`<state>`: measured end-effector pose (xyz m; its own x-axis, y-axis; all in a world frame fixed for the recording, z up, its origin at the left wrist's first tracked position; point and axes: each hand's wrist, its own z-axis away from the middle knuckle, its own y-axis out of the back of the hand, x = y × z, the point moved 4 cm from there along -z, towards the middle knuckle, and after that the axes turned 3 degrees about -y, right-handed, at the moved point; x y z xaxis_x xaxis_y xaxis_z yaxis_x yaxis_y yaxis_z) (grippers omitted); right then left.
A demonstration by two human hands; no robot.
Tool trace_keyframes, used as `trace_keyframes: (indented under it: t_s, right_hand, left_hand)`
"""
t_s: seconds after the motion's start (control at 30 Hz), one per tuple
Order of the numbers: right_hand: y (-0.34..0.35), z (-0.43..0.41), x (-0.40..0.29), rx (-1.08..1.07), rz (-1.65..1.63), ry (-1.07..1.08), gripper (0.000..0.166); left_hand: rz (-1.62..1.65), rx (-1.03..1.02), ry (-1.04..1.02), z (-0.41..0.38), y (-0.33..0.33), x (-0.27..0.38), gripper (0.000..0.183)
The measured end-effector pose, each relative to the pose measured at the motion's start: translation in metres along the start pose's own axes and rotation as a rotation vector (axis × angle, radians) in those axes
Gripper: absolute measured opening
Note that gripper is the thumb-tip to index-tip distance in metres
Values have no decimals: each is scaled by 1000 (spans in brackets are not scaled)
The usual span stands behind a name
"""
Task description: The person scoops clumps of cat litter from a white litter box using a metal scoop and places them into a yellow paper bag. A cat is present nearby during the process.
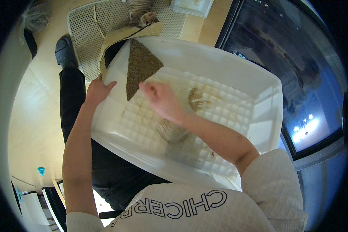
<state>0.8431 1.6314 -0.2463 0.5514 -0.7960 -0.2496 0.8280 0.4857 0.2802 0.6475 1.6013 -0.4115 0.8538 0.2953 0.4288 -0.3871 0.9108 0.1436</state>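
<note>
A large white plastic tub [249,87] lies tilted before me, its waffled floor streaked with brown residue. Brown granular litter [142,63] has gathered in its far left corner. Against that corner is the mouth of a tan cardboard or paper container [116,37], its inside dark. My left hand [98,90] grips the tub's left rim beside the container's edge, thumb on the tub wall; its other fingers are mostly hidden. Inside the tub, my right hand [162,100] is blurred, with fingers curled close to the litter's lower edge. Whether it holds anything is unclear.
A tabby cat [142,14] is on the perforated beige mat [84,26], just behind the container. A small white tray [192,7] sits beyond. Reflective dark glass [278,58] borders the right side. My slippered foot [66,52] is at left, near a clear plastic bag [37,17].
</note>
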Motion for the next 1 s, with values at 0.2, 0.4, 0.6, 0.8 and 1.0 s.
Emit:
trace_keyframes:
  t_s: [0.2,0.4,0.6,0.8,1.0]
  right_hand:
    - [56,-34,-32,-79,-80,21,43]
    - [-13,18,-1,-983,-51,-323,38]
    - [-77,73,71,-1158,271,-302,43]
    - [-54,45,58,-441,419,16,45]
    - [40,-17,-11,82,-108,184,34]
  left_hand:
    - [8,41,-20,-8,-4,-8,77]
    - [56,90,-99,-8,1,2,70]
    - [98,-44,13,-10,-1,1,68]
    - [16,1,-35,-12,-2,4,78]
    - [94,37,-79,-13,-7,-8,77]
